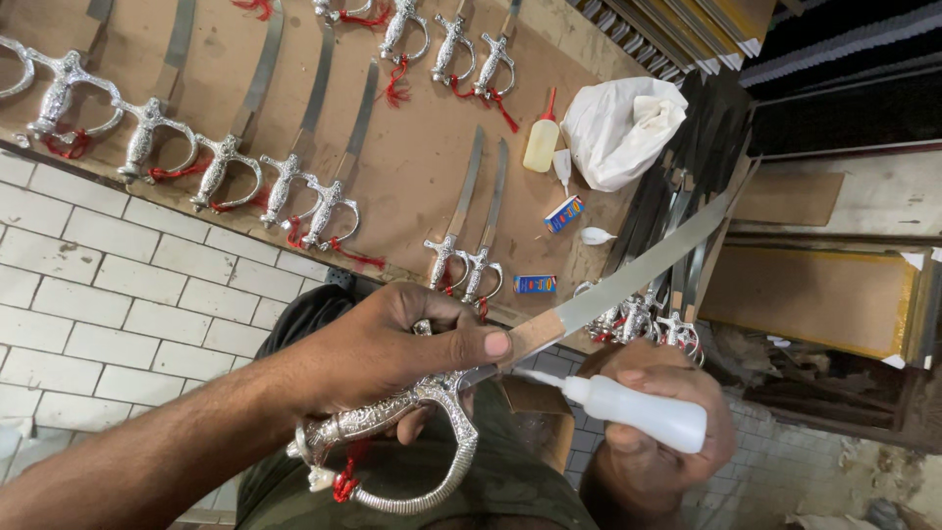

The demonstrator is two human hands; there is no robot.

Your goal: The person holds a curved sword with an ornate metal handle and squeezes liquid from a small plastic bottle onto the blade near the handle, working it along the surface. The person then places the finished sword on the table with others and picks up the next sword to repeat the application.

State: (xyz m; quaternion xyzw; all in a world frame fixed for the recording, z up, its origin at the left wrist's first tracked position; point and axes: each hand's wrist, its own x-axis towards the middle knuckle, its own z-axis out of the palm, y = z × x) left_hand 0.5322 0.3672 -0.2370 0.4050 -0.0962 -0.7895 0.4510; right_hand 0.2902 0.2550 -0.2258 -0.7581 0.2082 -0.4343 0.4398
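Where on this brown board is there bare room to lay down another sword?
The board is bare between the long sword row and the lone sword pair, and above that pair. It is crowded on the right: glue bottle, white bag, small boxes, blade stack.

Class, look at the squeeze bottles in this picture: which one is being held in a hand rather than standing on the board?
The white squeeze bottle in the right hand, its nozzle at the sword; the yellowish red-capped bottle stands untouched beside the white bag.
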